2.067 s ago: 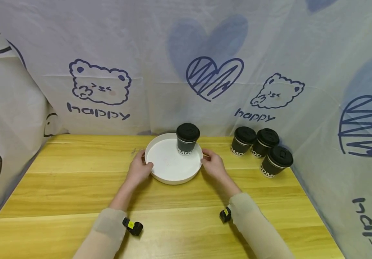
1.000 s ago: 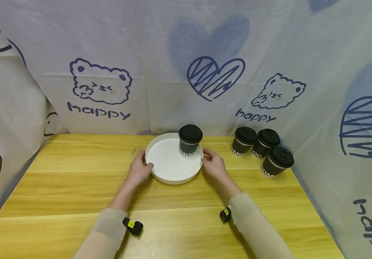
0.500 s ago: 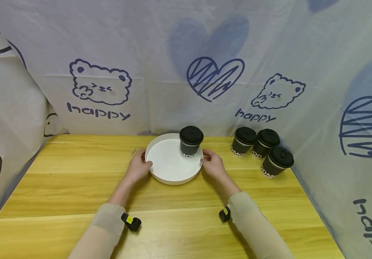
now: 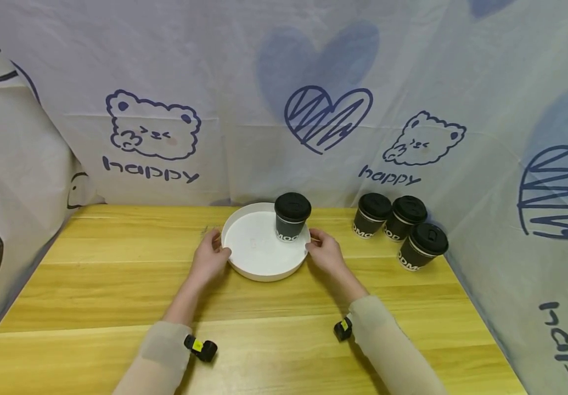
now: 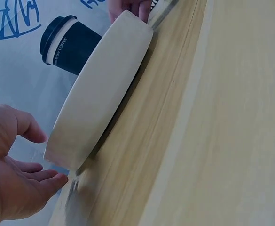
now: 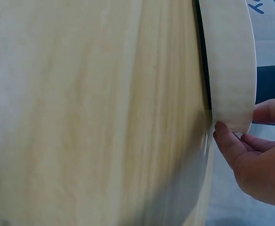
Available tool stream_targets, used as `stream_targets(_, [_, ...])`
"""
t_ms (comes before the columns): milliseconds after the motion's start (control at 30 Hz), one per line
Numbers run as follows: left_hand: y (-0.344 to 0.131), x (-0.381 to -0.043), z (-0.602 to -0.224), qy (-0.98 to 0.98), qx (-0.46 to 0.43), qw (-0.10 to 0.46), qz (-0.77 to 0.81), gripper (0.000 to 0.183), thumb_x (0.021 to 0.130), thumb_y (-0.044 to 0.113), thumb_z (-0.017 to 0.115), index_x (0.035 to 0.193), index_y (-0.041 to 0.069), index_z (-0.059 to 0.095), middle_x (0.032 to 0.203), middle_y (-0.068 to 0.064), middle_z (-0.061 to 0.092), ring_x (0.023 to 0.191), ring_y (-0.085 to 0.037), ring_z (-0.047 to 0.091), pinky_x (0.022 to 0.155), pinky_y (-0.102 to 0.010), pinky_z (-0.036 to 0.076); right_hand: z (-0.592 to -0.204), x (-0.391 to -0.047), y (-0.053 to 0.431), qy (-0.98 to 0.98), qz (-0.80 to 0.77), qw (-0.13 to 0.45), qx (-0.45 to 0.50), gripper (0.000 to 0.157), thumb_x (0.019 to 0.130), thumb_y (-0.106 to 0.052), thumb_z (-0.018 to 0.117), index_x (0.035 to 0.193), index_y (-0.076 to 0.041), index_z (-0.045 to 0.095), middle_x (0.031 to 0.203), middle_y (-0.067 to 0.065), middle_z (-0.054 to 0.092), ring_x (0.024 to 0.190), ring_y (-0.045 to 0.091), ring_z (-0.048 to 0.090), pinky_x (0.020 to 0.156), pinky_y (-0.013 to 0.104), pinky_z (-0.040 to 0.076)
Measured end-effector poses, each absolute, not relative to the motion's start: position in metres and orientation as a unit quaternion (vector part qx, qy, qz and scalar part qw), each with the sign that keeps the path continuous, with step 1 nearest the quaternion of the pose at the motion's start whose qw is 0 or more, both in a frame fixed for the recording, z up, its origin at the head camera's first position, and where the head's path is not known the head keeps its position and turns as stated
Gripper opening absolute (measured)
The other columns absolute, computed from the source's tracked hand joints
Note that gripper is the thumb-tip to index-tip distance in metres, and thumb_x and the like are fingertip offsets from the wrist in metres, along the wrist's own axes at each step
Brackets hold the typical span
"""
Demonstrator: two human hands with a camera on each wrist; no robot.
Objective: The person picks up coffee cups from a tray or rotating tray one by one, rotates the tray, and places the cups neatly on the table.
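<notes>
A round white tray (image 4: 254, 249) with a low rim sits at the middle back of the wooden table, a dark line showing under its edge in both wrist views. On its right half stands a black-lidded dark paper coffee cup (image 4: 291, 216), upright. My left hand (image 4: 209, 258) is at the tray's left side; in the left wrist view its thumb and fingers are spread loosely around the tray's end, barely at the wall. With my right hand (image 4: 327, 253) I hold the right side, thumb at the rim and fingertips against the wall in the right wrist view.
At the back right of the table (image 4: 274, 340), three more lidded coffee cups (image 4: 404, 219) stand close together. A white cloth (image 4: 244, 142) printed with bears and hearts hangs behind the table and along both sides.
Over two seconds the coffee cup has shifted slightly right and towards me on the tray. My left hand has eased slightly left from the rim; my right hand stays nearly put.
</notes>
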State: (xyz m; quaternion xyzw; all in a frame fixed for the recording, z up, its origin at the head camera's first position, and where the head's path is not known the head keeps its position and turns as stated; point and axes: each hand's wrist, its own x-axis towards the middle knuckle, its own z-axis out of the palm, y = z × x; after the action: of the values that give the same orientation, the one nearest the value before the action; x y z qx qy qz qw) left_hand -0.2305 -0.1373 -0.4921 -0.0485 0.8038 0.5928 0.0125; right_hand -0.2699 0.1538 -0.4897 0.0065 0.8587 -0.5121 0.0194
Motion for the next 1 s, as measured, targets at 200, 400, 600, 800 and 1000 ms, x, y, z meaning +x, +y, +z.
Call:
stream_targets(200, [-0.135,-0.226,-0.493,0.801,-0.052,0.014,0.596,0.069,0.095,0.002,0.053,0.156,-0.015,0.025,0.158,-0.035,0.035,0.146,-0.046,0.038,0.120,-0.048,0.037,-0.491,-0.266,0.152,0.845,-0.534,0.022,0.011,0.049,0.096,-0.001,0.058,0.143,0.010,0.054,0.143,0.027,0.058,0.129,0.039,0.060,0.106,0.044,0.053])
stream_targets(400, [-0.133,-0.223,-0.494,0.793,-0.057,0.021,0.606,0.068,0.097,0.003,0.053,0.156,-0.015,0.024,0.158,-0.034,0.035,0.147,-0.045,0.037,0.121,-0.048,0.036,-0.490,-0.261,0.151,0.841,-0.540,0.024,0.013,0.049,0.097,-0.001,0.059,0.144,0.010,0.052,0.145,0.025,0.057,0.130,0.038,0.060,0.106,0.044,0.053])
stream_targets(600, [-0.132,-0.223,-0.493,0.791,-0.059,0.026,0.609,0.066,0.097,0.003,0.053,0.156,-0.013,0.027,0.157,-0.033,0.037,0.146,-0.045,0.039,0.119,-0.048,0.038,-0.489,-0.260,0.151,0.835,-0.550,0.028,0.019,0.050,0.097,-0.002,0.060,0.145,0.010,0.051,0.146,0.025,0.057,0.130,0.038,0.059,0.106,0.044,0.052])
stream_targets(800, [-0.134,-0.226,-0.493,0.795,-0.056,0.028,0.604,0.065,0.098,0.003,0.052,0.155,-0.014,0.028,0.154,-0.035,0.038,0.144,-0.047,0.041,0.117,-0.049,0.041,-0.487,-0.264,0.153,0.832,-0.553,0.025,0.024,0.049,0.098,-0.003,0.060,0.145,0.009,0.052,0.146,0.023,0.057,0.130,0.037,0.059,0.107,0.044,0.051])
stream_targets(1000, [-0.135,-0.232,-0.493,0.800,-0.052,0.026,0.598,0.066,0.096,0.003,0.052,0.154,-0.015,0.029,0.151,-0.036,0.042,0.142,-0.047,0.044,0.116,-0.049,0.042,-0.486,-0.270,0.155,0.842,-0.539,0.030,0.023,0.048,0.099,-0.004,0.059,0.145,0.007,0.053,0.147,0.021,0.057,0.130,0.036,0.059,0.106,0.044,0.051])
